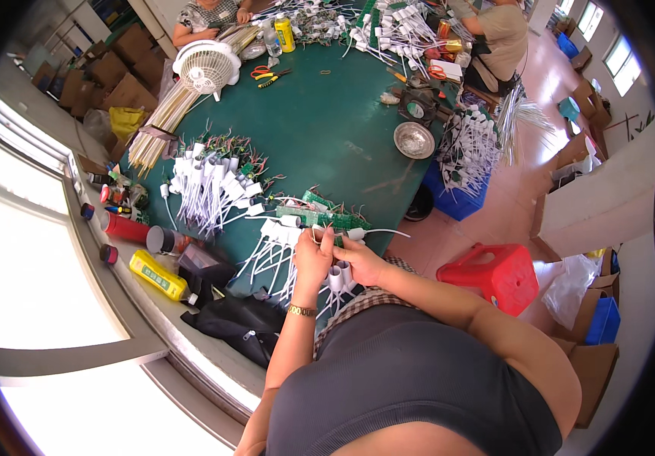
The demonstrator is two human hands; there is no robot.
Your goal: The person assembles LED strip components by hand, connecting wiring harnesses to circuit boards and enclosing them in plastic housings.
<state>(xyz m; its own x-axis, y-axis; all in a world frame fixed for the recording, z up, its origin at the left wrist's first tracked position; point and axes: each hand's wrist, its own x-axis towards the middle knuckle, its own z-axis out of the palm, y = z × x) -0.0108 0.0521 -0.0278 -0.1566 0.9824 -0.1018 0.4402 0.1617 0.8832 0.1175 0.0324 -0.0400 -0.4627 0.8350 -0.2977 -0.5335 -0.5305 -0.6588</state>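
On the green table (pixel 308 114), white plastic cylinders (pixel 272 229) are heaped near curled hands (pixel 312 258) (pixel 365 264), seemingly for reach, their grip indiscernible

Assembly workshop: green tabletop (pixel 320 114) heaped with white corded parts (pixel 272 230) and green circuit boards (pixel 312 217); yellow-handled pliers (pixel 271 79) lying out; co-worker (pixel 504 34) at far side; blue bin (pixel 460 204) piled full; cardboard boxes (pixel 131 93) stacked beyond.
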